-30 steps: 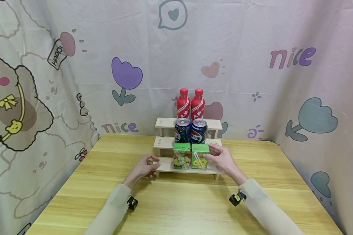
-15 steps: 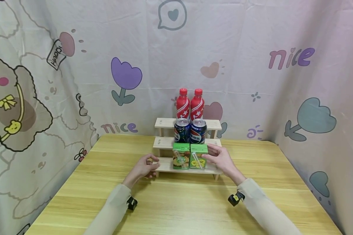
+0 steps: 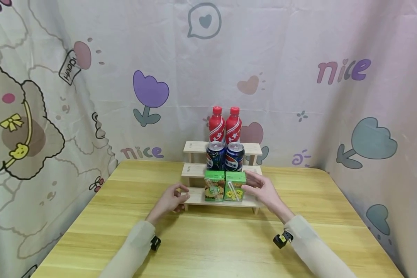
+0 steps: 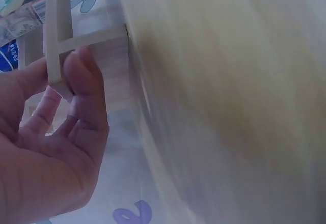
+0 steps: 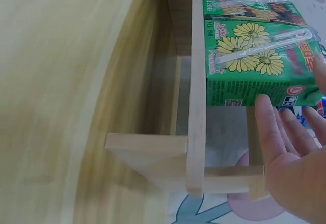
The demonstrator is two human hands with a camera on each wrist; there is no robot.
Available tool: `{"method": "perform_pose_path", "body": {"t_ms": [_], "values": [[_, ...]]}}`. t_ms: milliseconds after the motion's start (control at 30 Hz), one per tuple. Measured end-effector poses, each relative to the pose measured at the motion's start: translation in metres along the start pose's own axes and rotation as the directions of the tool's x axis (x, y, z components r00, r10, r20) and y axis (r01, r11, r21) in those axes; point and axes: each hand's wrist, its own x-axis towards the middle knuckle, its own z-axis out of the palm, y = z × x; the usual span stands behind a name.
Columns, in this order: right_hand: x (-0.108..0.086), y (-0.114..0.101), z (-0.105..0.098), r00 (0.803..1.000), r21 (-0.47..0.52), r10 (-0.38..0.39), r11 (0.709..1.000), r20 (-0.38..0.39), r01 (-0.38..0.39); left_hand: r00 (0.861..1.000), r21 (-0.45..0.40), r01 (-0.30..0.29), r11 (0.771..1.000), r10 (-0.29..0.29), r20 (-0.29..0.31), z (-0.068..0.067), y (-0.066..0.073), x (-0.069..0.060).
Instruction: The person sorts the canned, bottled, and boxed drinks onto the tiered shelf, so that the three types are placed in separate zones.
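A three-tier wooden display shelf (image 3: 196, 196) stands on the table. My left hand (image 3: 171, 197) grips the left end of its lowest step; the left wrist view shows the fingers (image 4: 84, 74) curled round the corner. On that step, two green drink cartons stand side by side, one with yellow flowers (image 3: 234, 189), the other with a brownish picture (image 3: 214, 188); each has a straw on its front. My right hand (image 3: 264, 190) is at the flowered carton's right side. In the right wrist view, fairly straight fingers (image 5: 267, 117) touch or nearly touch its side; the thumb is partly out of frame.
Two dark blue cola cans (image 3: 216, 156) stand on the middle step, their lower parts hidden by the cartons. Two red bottles (image 3: 233, 125) stand on the top step behind them. A patterned curtain (image 3: 281, 96) hangs behind the wooden table (image 3: 208, 239).
The flowered carton has slid left against the other carton, closing the small gap. My right hand moved left with it, then slightly back. The left hand stays at the shelf's end.
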Motion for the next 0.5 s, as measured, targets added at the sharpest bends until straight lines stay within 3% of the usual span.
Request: {"method": "perform_pose_path", "body": {"t_ms": [133, 267, 400, 500], "values": [[-0.004, 0.007, -0.007, 0.998, 0.059, -0.041, 0.997, -0.049, 0.044, 1.0, 0.076, -0.028, 0.997, 0.029, -0.003, -0.003, -0.001, -0.001], [-0.007, 0.012, -0.018, 0.984, 0.035, -0.043, 0.998, -0.175, 0.05, 0.997, 0.126, -0.072, 0.989, 0.075, -0.019, -0.008, -0.001, -0.001], [-0.009, 0.015, -0.03, 0.95, -0.1, -0.015, 0.995, -0.312, -0.017, 0.988, 0.169, -0.104, 0.98, 0.122, -0.099, -0.014, 0.0, 0.0], [-0.011, 0.017, -0.038, 0.925, -0.252, -0.028, 0.965, -0.379, -0.074, 0.972, 0.206, -0.133, 0.97, 0.167, -0.163, -0.019, 0.003, 0.001]]}}
